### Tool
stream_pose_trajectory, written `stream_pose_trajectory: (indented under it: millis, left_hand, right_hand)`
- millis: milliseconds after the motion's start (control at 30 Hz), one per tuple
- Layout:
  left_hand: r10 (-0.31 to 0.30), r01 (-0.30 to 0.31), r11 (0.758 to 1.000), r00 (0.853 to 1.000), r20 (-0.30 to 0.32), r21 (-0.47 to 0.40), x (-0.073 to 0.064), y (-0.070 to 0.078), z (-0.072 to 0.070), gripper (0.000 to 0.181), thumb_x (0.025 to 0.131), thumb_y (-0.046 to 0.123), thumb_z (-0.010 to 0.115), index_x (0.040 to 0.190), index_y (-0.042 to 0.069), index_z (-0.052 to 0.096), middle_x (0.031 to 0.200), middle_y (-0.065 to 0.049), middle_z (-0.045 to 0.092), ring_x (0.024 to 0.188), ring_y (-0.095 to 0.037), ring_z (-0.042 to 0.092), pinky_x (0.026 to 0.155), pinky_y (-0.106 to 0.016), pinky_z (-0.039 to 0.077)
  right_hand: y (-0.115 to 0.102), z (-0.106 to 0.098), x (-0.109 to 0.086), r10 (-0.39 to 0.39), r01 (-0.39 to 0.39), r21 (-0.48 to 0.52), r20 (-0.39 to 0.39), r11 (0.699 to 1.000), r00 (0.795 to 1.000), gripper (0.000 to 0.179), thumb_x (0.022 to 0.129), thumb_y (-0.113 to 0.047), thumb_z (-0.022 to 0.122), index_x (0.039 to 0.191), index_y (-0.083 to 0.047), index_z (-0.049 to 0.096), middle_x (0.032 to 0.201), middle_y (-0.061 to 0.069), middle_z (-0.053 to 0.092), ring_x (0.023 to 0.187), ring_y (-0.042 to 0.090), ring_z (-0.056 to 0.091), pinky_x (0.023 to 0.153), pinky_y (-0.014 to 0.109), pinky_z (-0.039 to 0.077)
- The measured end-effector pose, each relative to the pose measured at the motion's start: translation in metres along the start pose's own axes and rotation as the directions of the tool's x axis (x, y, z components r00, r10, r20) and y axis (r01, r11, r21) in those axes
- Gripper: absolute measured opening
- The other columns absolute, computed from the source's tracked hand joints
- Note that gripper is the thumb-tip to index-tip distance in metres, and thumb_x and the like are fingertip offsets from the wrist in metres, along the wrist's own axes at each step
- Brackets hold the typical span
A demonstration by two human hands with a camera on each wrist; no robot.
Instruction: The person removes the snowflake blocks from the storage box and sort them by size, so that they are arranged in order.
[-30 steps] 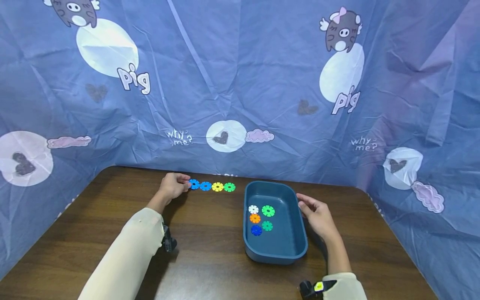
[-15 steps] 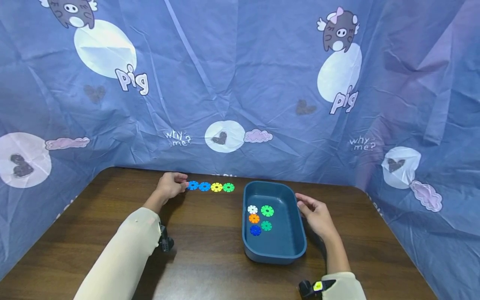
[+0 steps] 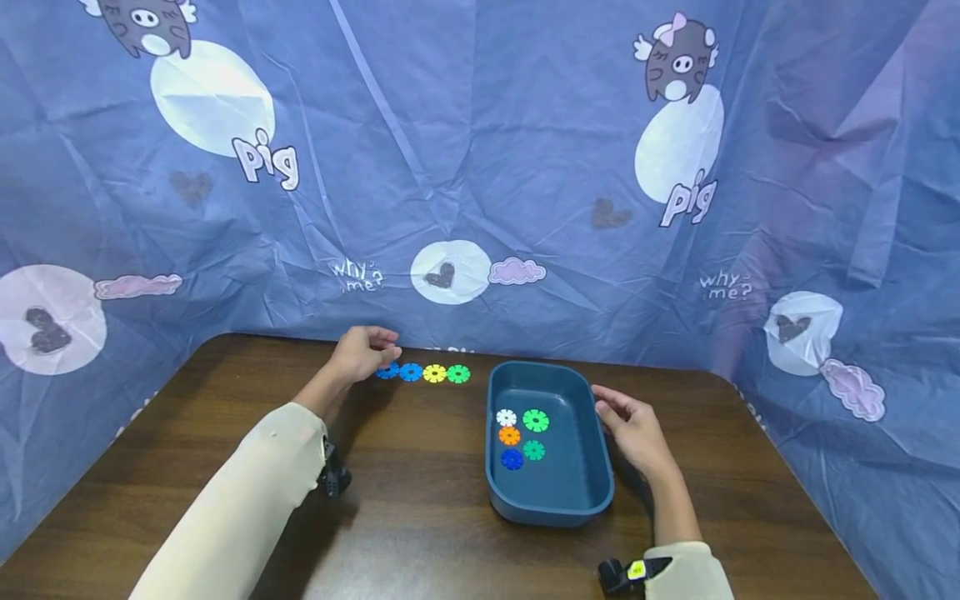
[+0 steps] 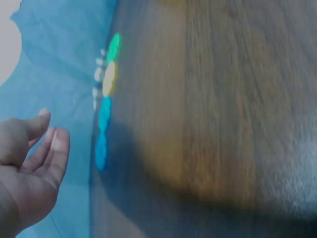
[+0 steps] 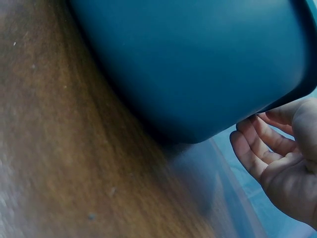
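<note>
Four-colour talk aside, a row of notched plastic discs lies flat near the table's back edge: two blue discs (image 3: 410,372), a yellow disc (image 3: 434,373) and a green disc (image 3: 458,374). My left hand (image 3: 362,354) hovers over the row's left end, partly covering the outer blue disc. In the left wrist view its thumb and fingers are apart with nothing between them. My right hand (image 3: 637,437) rests its fingertips against the right outer wall of a dark blue bin (image 3: 573,483). Inside lie white (image 3: 506,418), orange (image 3: 509,436), dark blue (image 3: 512,459) and two green discs (image 3: 536,421).
The brown wooden table (image 3: 405,533) reaches back to a blue printed cloth (image 3: 480,183), which hangs behind and along both sides. Wrist cameras (image 3: 334,479) are strapped to both forearms.
My left hand has left the outer blue disc, rising slightly and shifting right and away from me. The row of discs, the bin and my right hand stay about where they were.
</note>
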State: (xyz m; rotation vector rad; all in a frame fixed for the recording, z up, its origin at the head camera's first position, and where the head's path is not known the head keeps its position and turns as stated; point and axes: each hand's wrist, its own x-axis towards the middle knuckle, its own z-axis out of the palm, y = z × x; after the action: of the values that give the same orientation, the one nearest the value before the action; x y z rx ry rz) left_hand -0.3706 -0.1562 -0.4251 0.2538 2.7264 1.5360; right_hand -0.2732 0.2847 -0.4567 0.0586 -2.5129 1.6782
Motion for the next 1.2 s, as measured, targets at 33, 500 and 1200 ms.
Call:
stream_pose_trajectory:
  millis: [33, 500, 1200]
  left_hand:
    - [0.004, -0.004, 1.000, 1.000, 0.010, 0.000, 0.000, 0.004, 0.002, 0.038, 0.099, 0.007, 0.066, 0.131, -0.012, 0.060, 0.115, -0.026, 0.070, 0.102, -0.042, 0.072, 0.080, -0.032, 0.061]
    - [0.144, -0.153, 0.981, 0.986, 0.084, 0.117, 0.000, 0.058, 0.041, 0.028, 0.097, 0.012, 0.072, 0.122, 0.000, 0.070, 0.111, -0.015, 0.074, 0.102, -0.028, 0.071, 0.085, -0.036, 0.058]
    - [0.271, -0.313, 0.941, 0.926, 0.263, 0.130, -0.012, 0.101, 0.099, 0.024, 0.097, 0.009, 0.072, 0.119, 0.002, 0.071, 0.107, -0.010, 0.073, 0.095, -0.021, 0.071, 0.083, -0.030, 0.058]
  right_hand:
    - [0.000, 0.000, 0.000, -0.002, 0.002, 0.000, 0.001, 1.000, 1.000, 0.036, 0.107, -0.014, 0.056, 0.139, 0.002, 0.060, 0.128, 0.023, 0.066, 0.099, 0.005, 0.064, 0.084, 0.023, 0.057]
    - [-0.002, 0.000, -0.001, -0.005, 0.005, 0.017, 0.003, 1.000, 1.000, 0.038, 0.106, -0.014, 0.057, 0.140, 0.003, 0.059, 0.130, 0.025, 0.064, 0.097, 0.004, 0.062, 0.082, 0.019, 0.055]
    - [0.002, 0.000, 0.001, -0.009, 0.009, 0.010, 0.010, 1.000, 1.000, 0.037, 0.106, -0.013, 0.056, 0.140, 0.002, 0.060, 0.132, 0.022, 0.065, 0.102, 0.006, 0.064, 0.085, 0.023, 0.057]
